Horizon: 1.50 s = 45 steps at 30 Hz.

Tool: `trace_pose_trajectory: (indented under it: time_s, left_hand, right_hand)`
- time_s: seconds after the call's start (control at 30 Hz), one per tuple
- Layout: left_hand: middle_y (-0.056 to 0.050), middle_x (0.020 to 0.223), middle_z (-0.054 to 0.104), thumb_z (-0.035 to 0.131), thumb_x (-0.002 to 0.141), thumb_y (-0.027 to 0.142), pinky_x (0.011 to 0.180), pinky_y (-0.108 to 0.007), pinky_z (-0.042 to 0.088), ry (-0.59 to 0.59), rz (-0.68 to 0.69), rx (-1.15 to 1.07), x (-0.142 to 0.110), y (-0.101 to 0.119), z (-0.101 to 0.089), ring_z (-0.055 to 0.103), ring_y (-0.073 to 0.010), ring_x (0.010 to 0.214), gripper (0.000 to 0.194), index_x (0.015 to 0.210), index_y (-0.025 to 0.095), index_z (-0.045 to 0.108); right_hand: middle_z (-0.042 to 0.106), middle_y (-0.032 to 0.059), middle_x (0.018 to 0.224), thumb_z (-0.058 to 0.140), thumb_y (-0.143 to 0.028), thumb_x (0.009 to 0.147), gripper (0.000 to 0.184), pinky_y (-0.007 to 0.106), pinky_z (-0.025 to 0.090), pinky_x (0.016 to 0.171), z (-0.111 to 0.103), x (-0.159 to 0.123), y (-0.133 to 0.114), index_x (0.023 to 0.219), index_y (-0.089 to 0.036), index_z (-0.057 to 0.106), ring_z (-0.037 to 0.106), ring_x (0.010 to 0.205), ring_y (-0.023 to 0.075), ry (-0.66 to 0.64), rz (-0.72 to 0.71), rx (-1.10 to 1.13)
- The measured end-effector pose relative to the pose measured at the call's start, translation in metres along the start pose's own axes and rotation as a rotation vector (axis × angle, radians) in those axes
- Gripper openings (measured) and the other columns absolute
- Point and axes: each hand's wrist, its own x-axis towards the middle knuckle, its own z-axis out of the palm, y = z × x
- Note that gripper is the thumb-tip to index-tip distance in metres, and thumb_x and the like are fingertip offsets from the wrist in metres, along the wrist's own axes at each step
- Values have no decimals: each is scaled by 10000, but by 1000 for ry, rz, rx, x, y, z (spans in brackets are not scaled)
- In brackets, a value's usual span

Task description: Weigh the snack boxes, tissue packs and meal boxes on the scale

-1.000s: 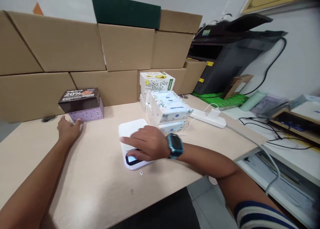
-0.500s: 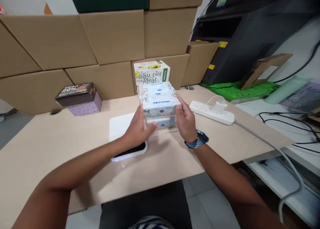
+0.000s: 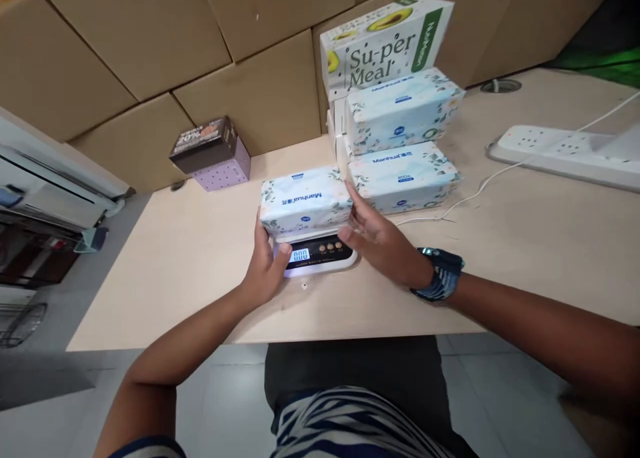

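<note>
Brown cardboard boxes line the back of a pale wooden bench. At the near side, the fingers of both hands grip a floral Manhua pack by its ends: those of the left hand curl along one end with the thumb in front, while those of the right hand, slightly parted, press the other, thumb at the lower front edge. The pack is over a white scale, whose lit display reads 0.00; whether it touches the scale cannot be told. Just in front lies a tiny white scrap. A watch circles the right wrist. Beyond that hand are two similar packs, a lower one and a higher one set farther back, with a Su-per Meal box behind. Farther right lies a white power strip. Well to the left, a dark box sits on a purple box.
</note>
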Motion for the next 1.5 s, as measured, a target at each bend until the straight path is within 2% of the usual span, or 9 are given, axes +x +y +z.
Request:
trace_pose_trajectory:
  time_s: [0.1,0.2,0.3,0.37,0.47,0.73,1.3,1.43,1.5]
  left_hand:
    - [-59,1897,233,528,1077,736,1488,-648,148,-21,13,-59,9,-3,4,231,-386,1775,875,1795,473,102]
    - [-27,1922,176,486,1098,726,1491,-639,164,-17,9,-107,8,0,8,193,-373,1793,835,1797,496,90]
    - [2,1944,92,373,1108,769,1496,-621,158,17,-56,-165,2,1,11,113,-341,1818,803,1795,509,46]
    - [36,1954,-18,276,1090,819,1495,-604,151,56,-138,-205,-2,-2,12,1,-309,1831,809,1785,525,-15]
    - [65,1950,-105,200,1058,865,1492,-604,92,121,-250,-198,-3,-5,11,-134,-287,1820,838,1779,525,-57]
    - [35,1958,-23,194,1090,816,1490,-574,-20,214,-151,-35,5,-3,1,-89,-293,1825,822,1812,463,24]
    - [37,1958,-12,167,1062,846,1484,-583,-37,160,-224,-77,4,-3,2,-106,-312,1822,860,1816,452,41]
    - [5,1961,-17,209,1070,838,1489,-595,-13,221,-216,-68,3,-4,1,-70,-315,1825,870,1821,431,39]
    - [-12,1960,-30,237,1078,827,1489,-623,22,250,-219,-82,3,-7,1,-48,-326,1825,872,1823,426,26]
  right_hand:
    - [274,37,1910,625,-605,1086,876,575,376,1414,-3,-1,10,1825,-380,212,345,1756,294,14,45,69]
    - [544,71,1771,621,-440,1099,670,549,488,1359,-6,-5,14,1739,-350,446,537,1644,272,128,11,-32]
    - [774,92,1387,707,-362,1036,374,405,712,974,-9,-6,12,1400,-294,756,805,1157,222,345,-55,-180]
    - [750,47,1106,810,-351,955,190,311,635,664,-11,-7,8,1128,-274,791,729,799,152,456,-122,-235]
    - [582,-36,802,844,-367,932,209,282,455,499,-14,-10,-1,896,-283,656,517,577,116,499,-177,-242]
    - [355,-110,535,773,-616,985,436,278,342,447,-19,-22,-7,825,-289,534,352,439,104,340,-46,-285]
    - [348,-126,523,790,-422,983,322,271,325,437,-18,-23,-7,837,-296,533,332,416,102,294,-86,-322]
    - [364,-130,552,790,-355,973,157,269,378,475,-21,-28,-21,994,-284,652,389,428,101,347,-119,-357]
    - [348,-134,558,760,-396,995,260,291,415,486,-24,-29,-28,1223,-285,701,402,423,122,338,-78,-395]
